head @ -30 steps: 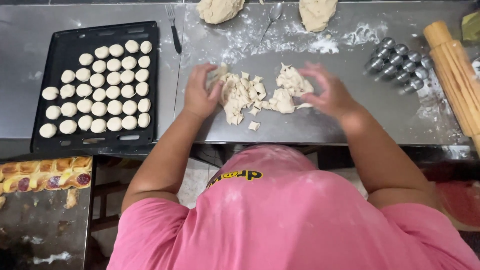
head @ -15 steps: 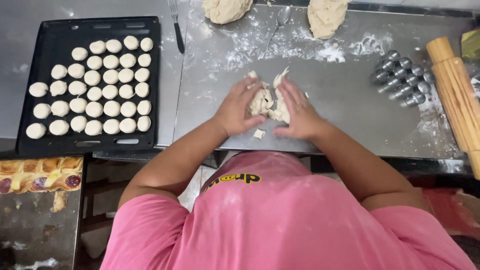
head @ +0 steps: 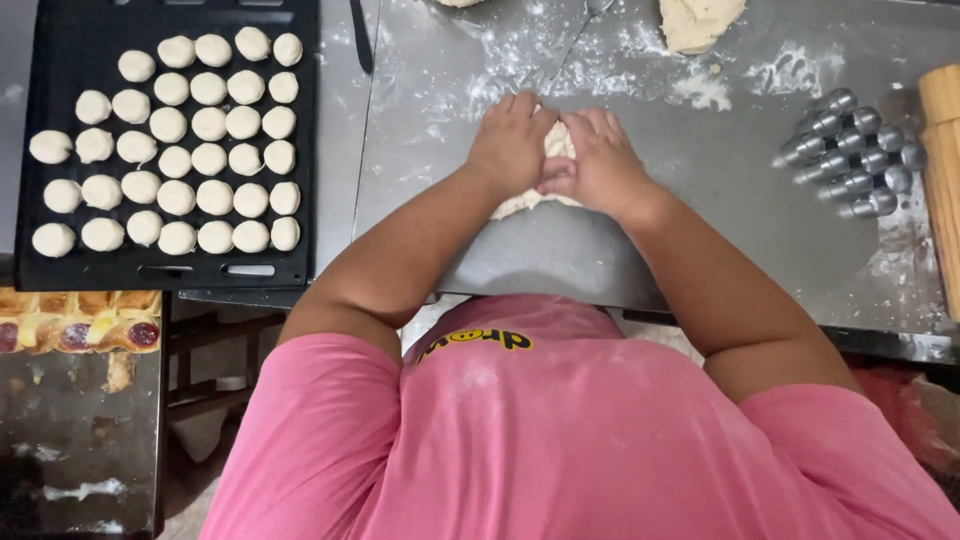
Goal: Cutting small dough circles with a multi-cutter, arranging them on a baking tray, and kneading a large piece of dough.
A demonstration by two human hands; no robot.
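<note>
My left hand (head: 512, 142) and my right hand (head: 598, 162) lie side by side, palms down, pressed onto a lump of pale dough (head: 556, 142) on the floured steel table (head: 700, 240). The dough is mostly hidden under both hands; only a strip between the fingers and a rim near my wrists shows. My fingers are curled over it.
A black baking tray (head: 300, 270) at the left holds several rows of small round dough pieces (head: 190, 160). A cluster of metal tube moulds (head: 850, 160) and a wooden rolling pin (head: 940, 180) are at the right. Another dough lump (head: 700, 20) sits at the back. Baked pastries (head: 75, 320) lie lower left.
The scattered dough scraps were pulled together between my hands into one lump. Both hands moved inward and now press down on it side by side.
</note>
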